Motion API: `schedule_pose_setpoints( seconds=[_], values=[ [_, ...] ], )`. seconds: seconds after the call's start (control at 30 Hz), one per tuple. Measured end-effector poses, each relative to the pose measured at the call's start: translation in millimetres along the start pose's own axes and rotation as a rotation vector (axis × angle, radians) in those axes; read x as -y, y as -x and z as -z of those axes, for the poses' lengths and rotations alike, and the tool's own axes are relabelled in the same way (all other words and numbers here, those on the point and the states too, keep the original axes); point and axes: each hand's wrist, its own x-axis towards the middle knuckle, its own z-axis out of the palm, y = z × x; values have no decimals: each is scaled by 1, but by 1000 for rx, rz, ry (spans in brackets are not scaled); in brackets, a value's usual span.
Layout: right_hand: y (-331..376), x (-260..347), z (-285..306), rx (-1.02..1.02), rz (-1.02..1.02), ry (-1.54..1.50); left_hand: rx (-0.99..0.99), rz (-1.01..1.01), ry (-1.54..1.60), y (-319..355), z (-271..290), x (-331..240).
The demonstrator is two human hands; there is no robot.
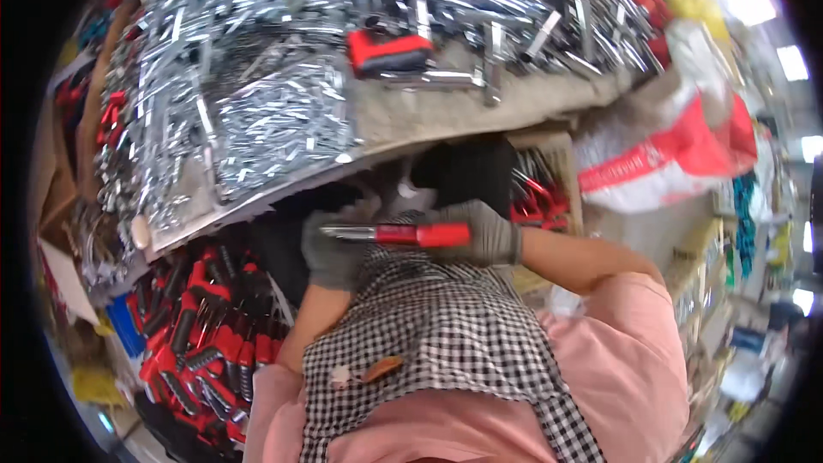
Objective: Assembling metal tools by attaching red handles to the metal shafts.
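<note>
Level before my apron, a hand tool with a red handle (435, 235) and a shiny metal shaft spans both hands; its exact kind is not clear. My right hand (490, 231), in a grey glove, is closed round the handle end. The gloved left hand (329, 259) is closed at the metal end, with its fingers partly hidden behind the shaft. Just beyond the hands is the edge of a worktable (446, 116). On it lie red-and-black handle parts (390, 53) and metal tubes (493, 51).
Heaps of small metal parts (283, 124) cover the table's left side. Many red-and-black handled tools (210, 334) are piled at my lower left. A wooden crate (561, 176) with red-handled pieces stands at the right, beside a white-and-red sack (664, 159).
</note>
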Motion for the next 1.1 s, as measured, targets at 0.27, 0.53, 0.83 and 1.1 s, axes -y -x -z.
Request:
schedule_pose_setpoints(
  seconds=[0.27,0.53,0.83,1.1],
  values=[
    [30,-61,-24,449,-590,-1763,712,-207,178,-20,-106,-106],
    [150,-12,65,-165,-220,-1244,719,-407,-103,-51,-166,-109],
    [234,-31,124,-802,-646,-268,161,-495,-1024,-61,-81,-92],
    [188,-272,94,-172,-438,1528,85,-755,-1388,-58,-77,-99]
  ],
)
